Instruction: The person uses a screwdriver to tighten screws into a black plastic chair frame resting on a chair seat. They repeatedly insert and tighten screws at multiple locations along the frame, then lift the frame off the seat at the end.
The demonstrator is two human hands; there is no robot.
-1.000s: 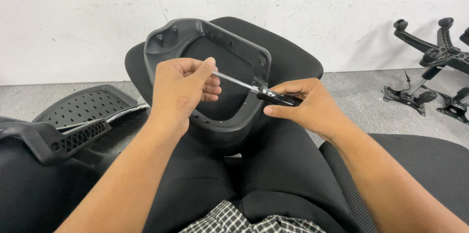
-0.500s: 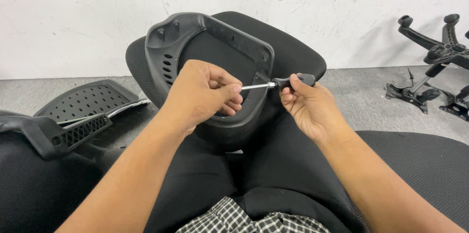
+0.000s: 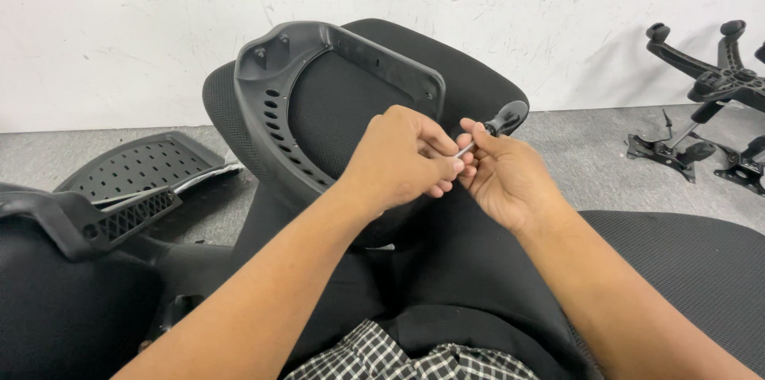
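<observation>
A white wall [image 3: 159, 13] and a grey floor [image 3: 590, 141] form the background. A black plastic frame [image 3: 275, 109] is seen propped upright against a black mesh cushion [image 3: 446, 69], at the centre of the view, above the person's lap. A screwdriver [image 3: 492, 129] with a black handle and a thin metal shaft is positioned at the right edge of the frame, its handle pointing up and to the right. The right hand [image 3: 506, 181] is closed around the lower part of the handle and shaft. The left hand [image 3: 402, 158] is curled, its fingertips pinched at the metal shaft just beside the right hand; whether a small part is also held between them cannot be told. The two hands are touching. A perforated black panel [image 3: 131, 165] is seen lying on the floor to the left, with a dark armrest part [image 3: 88, 217] nearer the camera. A black chair base [image 3: 705, 81] with upturned legs is located at the far right near the wall, well apart from the hands. A second mesh seat [image 3: 685, 268] is visible under the right forearm.
</observation>
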